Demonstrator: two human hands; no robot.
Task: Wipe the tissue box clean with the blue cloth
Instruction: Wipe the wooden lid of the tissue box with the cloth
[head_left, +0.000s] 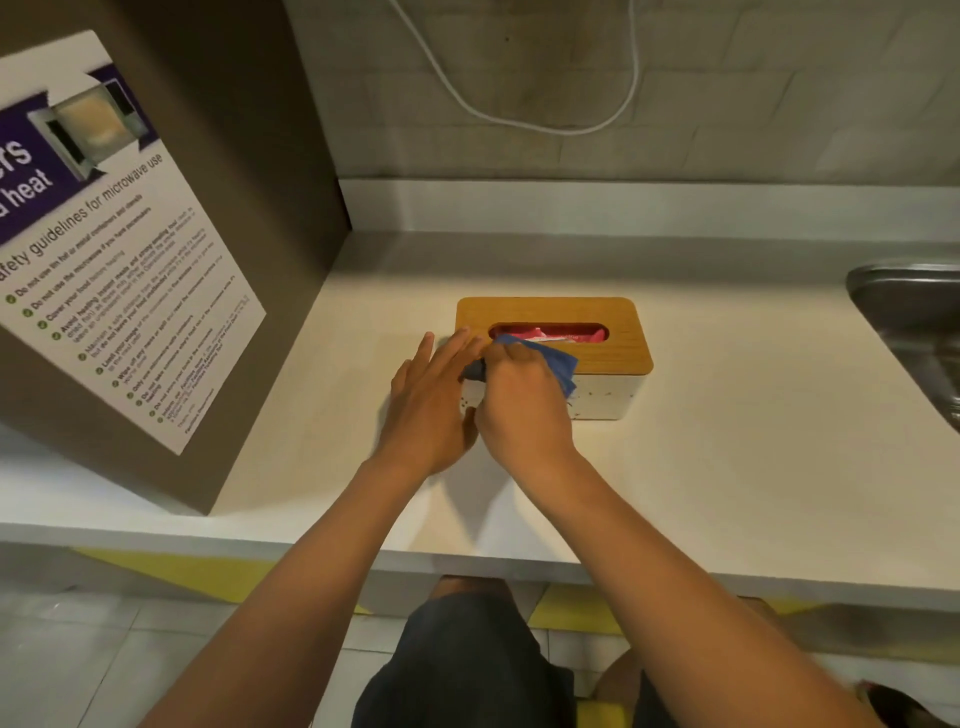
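- The tissue box (597, 353) sits on the pale surface (727, 441), wooden lid up, between the brown cabinet and the sink (914, 322)
- The right hand (524, 400) has its fingers closed around the bunched blue cloth (558, 364) at the lid's near left edge
- The left hand (431, 410) lies flat, fingers spread, against the box's left end
- To wipe well, keep that bracing hand firm and press the cloth along lid and sides

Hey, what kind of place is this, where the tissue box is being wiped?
Probably a shared pantry or office kitchenette. A poster gives safety guidelines for microwave use, a steel sink sits at the right of the white counter, and the wall behind is tiled.
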